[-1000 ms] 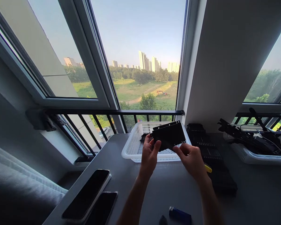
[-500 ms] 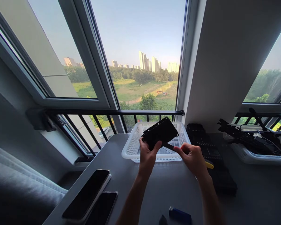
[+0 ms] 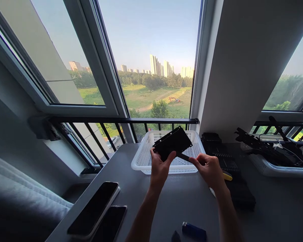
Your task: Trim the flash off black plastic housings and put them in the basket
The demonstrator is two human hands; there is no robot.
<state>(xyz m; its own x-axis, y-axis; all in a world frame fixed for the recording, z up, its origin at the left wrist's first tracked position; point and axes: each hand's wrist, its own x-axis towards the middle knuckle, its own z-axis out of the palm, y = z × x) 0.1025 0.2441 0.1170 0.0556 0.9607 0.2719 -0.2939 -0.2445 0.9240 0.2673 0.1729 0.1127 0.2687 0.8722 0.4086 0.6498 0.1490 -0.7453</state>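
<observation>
A flat black rectangular panel (image 3: 173, 142) with small tabs along its edges is tilted above a white perforated basket (image 3: 138, 164). My left hand (image 3: 160, 168) grips its lower left corner, thumb on the near face. From the panel's lower edge a dark strip (image 3: 183, 156) sticks out to the right. Its outer end is pinched between the thumb and fingers of my right hand (image 3: 209, 168). Whether the strip is joined to the panel, I cannot tell. A yellow-handled tool (image 3: 227, 176) shows just beyond my right wrist.
Two phones (image 3: 94, 208) (image 3: 111, 223) lie at the left of the grey table (image 3: 131, 188). A blue lighter (image 3: 194, 231) is near the front. Black parts (image 3: 242, 195) are stacked at right, beside another basket (image 3: 275, 170) of black pieces. A railing (image 3: 116, 120) runs behind.
My right hand has shifted slightly to the right with the strip's end, and more of the strip shows. The panel and my left hand have hardly moved.
</observation>
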